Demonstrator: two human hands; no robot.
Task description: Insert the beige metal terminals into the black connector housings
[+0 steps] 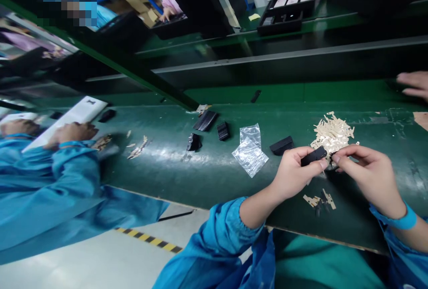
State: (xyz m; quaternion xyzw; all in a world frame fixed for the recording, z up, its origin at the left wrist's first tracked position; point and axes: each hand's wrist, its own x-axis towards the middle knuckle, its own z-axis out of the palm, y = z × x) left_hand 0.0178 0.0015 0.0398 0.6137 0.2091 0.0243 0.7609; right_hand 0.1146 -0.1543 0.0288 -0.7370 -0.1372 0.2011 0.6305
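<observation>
My left hand (294, 171) grips a flat black plastic part (313, 156) between thumb and fingers. Close to its right end, my right hand (371, 171) is pinched on a small dark piece (331, 157), too small to make out. Both hands are just in front of a heap of small cream-coloured pieces (332, 130). Nearer the table's front edge lie a few more cream pieces (329, 199) and some small dark ones. A black ribbed part (281, 145) rests left of the heap, behind my left wrist.
Clear plastic bags (250, 150) and black ribbed blocks (223, 131) lie left on the green table (160, 173). A co-worker's hands (75, 133) hold a white panel (72, 119) at far left. Another person's hand (414, 84) is at the right edge. Black trays (281, 26) stand beyond.
</observation>
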